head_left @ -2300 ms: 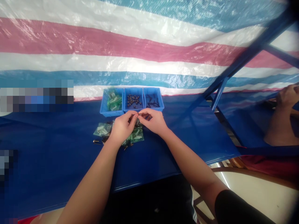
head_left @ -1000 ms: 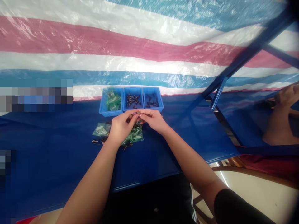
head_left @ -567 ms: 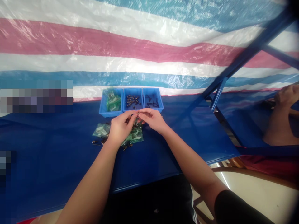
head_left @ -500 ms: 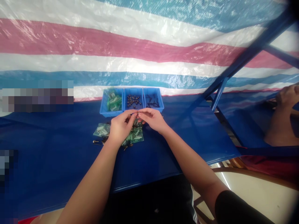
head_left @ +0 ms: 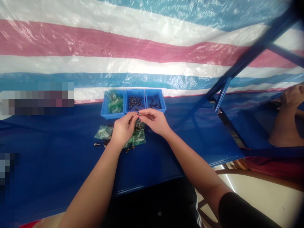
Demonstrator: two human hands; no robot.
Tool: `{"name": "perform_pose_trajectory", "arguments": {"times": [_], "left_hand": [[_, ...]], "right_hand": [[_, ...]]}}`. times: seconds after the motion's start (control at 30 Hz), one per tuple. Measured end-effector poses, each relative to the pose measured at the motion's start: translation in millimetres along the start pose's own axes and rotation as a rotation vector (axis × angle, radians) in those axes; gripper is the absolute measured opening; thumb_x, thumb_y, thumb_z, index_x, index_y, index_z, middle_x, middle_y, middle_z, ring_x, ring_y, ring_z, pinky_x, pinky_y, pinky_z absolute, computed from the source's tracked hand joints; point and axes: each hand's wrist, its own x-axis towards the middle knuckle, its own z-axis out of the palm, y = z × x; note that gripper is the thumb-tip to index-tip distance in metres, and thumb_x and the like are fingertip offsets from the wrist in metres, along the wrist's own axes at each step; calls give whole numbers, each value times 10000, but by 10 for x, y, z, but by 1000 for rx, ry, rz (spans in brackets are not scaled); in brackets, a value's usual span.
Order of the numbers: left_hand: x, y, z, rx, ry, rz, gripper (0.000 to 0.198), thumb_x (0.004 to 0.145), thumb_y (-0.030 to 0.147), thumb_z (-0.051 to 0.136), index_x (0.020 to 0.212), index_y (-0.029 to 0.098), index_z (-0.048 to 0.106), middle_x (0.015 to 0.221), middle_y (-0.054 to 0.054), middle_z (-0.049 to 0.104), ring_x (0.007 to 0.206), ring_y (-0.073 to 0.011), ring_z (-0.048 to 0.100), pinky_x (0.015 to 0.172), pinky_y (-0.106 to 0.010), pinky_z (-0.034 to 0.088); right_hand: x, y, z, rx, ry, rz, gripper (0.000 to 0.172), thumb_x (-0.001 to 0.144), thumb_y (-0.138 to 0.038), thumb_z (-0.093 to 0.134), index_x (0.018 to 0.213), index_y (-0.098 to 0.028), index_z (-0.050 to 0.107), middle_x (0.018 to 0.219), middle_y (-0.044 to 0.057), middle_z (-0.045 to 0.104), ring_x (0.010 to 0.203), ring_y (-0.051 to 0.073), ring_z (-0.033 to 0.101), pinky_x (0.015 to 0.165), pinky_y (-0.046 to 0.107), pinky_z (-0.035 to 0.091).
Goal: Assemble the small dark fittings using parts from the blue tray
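Note:
My left hand (head_left: 123,129) and my right hand (head_left: 155,121) meet fingertip to fingertip just in front of three joined blue bins. Both pinch a small part between them, too small to name. Under and around my hands lies a pile of green plastic bags (head_left: 139,137) with metal pieces, and loose dark and brass-coloured hardware. The left bin (head_left: 103,110) contains green bags with pale pieces. Small brass-and-dark fittings (head_left: 135,102) sit in the middle bin. Dark screw-like pieces (head_left: 155,105) lie in the right bin.
The blue table (head_left: 71,158) runs up to a striped plastic sheet (head_left: 95,65). A blue metal frame (head_left: 237,68) slants up at the right. Beyond it, another person's arm (head_left: 283,122) shows. A brown chair rail (head_left: 258,179) curves at the lower right.
My hands keep nearly the same place. The right fingers have shifted slightly, and a bit more of the small part shows between the fingertips.

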Motion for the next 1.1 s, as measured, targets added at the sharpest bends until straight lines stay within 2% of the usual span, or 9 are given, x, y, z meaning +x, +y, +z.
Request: {"name": "perform_pose_trajectory", "arguments": {"times": [0.23, 0.37, 0.5, 0.6, 0.73, 0.8, 0.93, 1.03, 1.1], "left_hand": [[-5, 1, -2, 36, -40, 3, 307, 1007, 399, 484, 1086, 204, 708, 877, -28, 751, 723, -147, 674, 680, -226, 461], [-4, 12, -9, 41, -18, -35, 323, 1001, 419, 489, 1092, 204, 712, 810, -20, 739, 668, -143, 661, 649, -227, 458], [3, 21, -24, 71, 47, -58, 339, 991, 433, 493, 1076, 195, 719, 756, -18, 723, 620, -141, 639, 613, -235, 448], [5, 32, -31, 71, 61, -50, 326, 983, 425, 504, 1048, 196, 727, 717, -9, 701, 607, -134, 624, 613, -236, 441], [2, 48, -34, 68, 39, -59, 314, 979, 407, 509, 1047, 192, 727, 720, -6, 699, 604, -126, 613, 632, -235, 441], [1, 52, -33, 66, 31, -60, 310, 978, 402, 510, 1041, 191, 729, 718, -4, 696, 602, -124, 611, 631, -233, 439], [2, 55, -30, 71, 41, -51, 301, 974, 396, 519, 1022, 191, 735, 699, 1, 681, 608, -123, 611, 630, -229, 435], [7, 58, -33, 62, 57, -57, 303, 974, 397, 522, 1021, 188, 737, 687, 5, 672, 601, -119, 607, 625, -226, 435], [8, 61, -37, 57, 58, -64, 308, 975, 399, 521, 1020, 185, 737, 686, 5, 670, 601, -118, 607, 629, -225, 437]], "right_hand": [[-6, -53, 11, -5, 37, 15, 304, 803, -432, 750, 996, -199, 730, 902, 45, 749, 780, 161, 701, 722, 300, 605], [21, -54, -30, 8, 19, 163, 277, 792, -405, 754, 943, -176, 715, 700, 6, 689, 564, 123, 626, 533, 262, 563], [39, -54, -83, 39, -18, 360, 233, 770, -343, 770, 863, -137, 715, 650, 20, 665, 517, 122, 604, 431, 237, 520], [43, -79, -87, 108, 31, 326, 282, 762, -342, 774, 947, -135, 724, 757, 51, 719, 575, 132, 649, 493, 247, 568], [29, -115, -77, 156, 10, 151, 589, 816, -383, 718, 1375, -270, 570, 1200, 66, 721, 763, 152, 727, 652, 286, 618], [16, -107, -83, 41, -32, 139, 514, 857, -374, 656, 1356, -267, 593, 1131, 51, 741, 716, 139, 714, 616, 270, 592], [7, -68, -129, -325, 42, 118, 255, 872, -301, 569, 1025, -191, 742, 767, 5, 726, 624, 120, 648, 643, 255, 546], [21, -71, -201, -602, 152, 124, 250, 848, -277, 564, 979, -198, 762, 704, -10, 697, 633, 131, 627, 679, 261, 520], [32, -89, -253, -766, 89, 176, 240, 839, -271, 573, 957, -224, 776, 728, -9, 715, 689, 148, 650, 715, 269, 512]]}}
